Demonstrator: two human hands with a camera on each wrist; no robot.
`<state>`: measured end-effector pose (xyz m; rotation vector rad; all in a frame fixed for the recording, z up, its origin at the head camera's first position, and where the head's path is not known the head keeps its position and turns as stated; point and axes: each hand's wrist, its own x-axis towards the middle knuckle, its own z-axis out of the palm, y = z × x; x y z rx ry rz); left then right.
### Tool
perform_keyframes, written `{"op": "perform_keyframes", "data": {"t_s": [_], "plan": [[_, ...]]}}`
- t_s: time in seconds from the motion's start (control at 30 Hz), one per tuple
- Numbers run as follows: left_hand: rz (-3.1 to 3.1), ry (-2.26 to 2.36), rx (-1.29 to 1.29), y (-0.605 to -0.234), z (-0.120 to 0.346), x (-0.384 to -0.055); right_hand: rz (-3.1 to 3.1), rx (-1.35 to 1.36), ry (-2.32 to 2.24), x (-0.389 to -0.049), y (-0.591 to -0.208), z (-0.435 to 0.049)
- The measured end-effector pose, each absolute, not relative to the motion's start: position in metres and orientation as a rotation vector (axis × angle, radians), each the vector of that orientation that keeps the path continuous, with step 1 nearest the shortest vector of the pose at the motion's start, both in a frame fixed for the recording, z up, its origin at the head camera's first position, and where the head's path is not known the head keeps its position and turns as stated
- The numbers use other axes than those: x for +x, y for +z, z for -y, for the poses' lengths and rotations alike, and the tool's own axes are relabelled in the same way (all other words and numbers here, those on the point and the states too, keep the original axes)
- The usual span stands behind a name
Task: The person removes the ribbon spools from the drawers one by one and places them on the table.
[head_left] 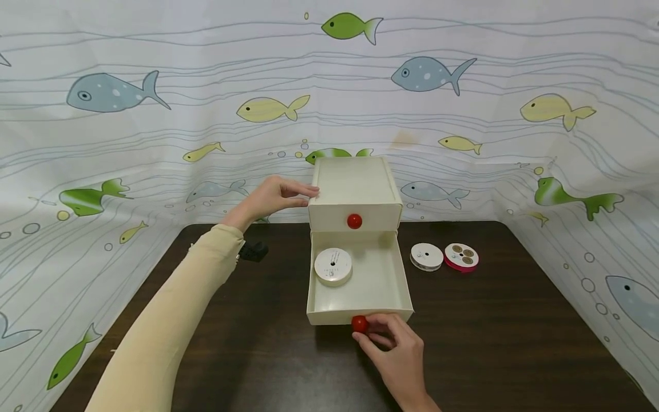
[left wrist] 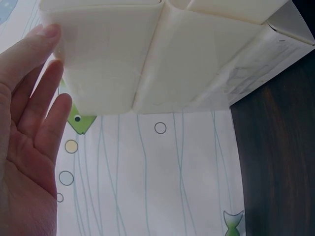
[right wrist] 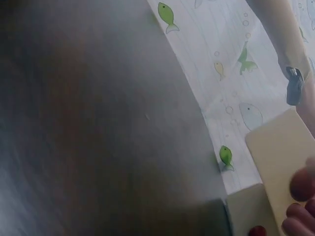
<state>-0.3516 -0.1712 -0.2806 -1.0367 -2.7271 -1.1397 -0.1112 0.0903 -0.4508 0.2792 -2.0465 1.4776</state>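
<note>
A cream drawer box (head_left: 355, 180) stands at the table's back with its lower drawer (head_left: 381, 280) pulled out. Inside that drawer, on the left, lies a white ribbon spool (head_left: 333, 264). My right hand (head_left: 399, 352) pinches the lower drawer's red knob (head_left: 360, 324) between thumb and fingers; in the right wrist view this knob (right wrist: 301, 185) shows beside the fingertips. The upper drawer, with its own red knob (head_left: 354, 221), is closed. My left hand (head_left: 273, 197) rests its fairly straight fingers against the box's upper left edge; the left wrist view shows these fingers (left wrist: 49, 78) along the box side.
Two ribbon spools lie on the dark table (head_left: 494, 337) right of the box: a white one (head_left: 427, 256) and one with a pink rim (head_left: 461, 257). A fish-patterned curtain (head_left: 206, 57) encloses the back and sides. A black strap device (head_left: 253, 251) sits at the left wrist.
</note>
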Motion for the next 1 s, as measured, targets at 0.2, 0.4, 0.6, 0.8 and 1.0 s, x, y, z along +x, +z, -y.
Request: {"op": "perform_keyframes", "data": {"t_s": [0.2, 0.4, 0.6, 0.8, 1.0], "plan": [[2.746, -1.117, -1.015, -0.28, 0.171, -0.349, 2.072, 0.391, 1.261, -0.117, -0.437, -0.107], [2.749, -1.11, -1.016, -0.28, 0.171, -0.348, 2.065, 0.426, 1.178, -0.125, -0.412, -0.117], [2.748, -1.116, -1.013, -0.279, 0.171, -0.349, 2.04, 0.461, 1.13, -0.138, -0.383, -0.122], [2.737, -1.139, -1.019, -0.279, 0.171, -0.349, 2.059, 0.549, 1.104, -0.157, -0.358, -0.125], [2.738, -1.114, -1.022, -0.279, 0.171, -0.35, 2.214, 0.702, 0.975, -0.18, -0.336, -0.125]]}}
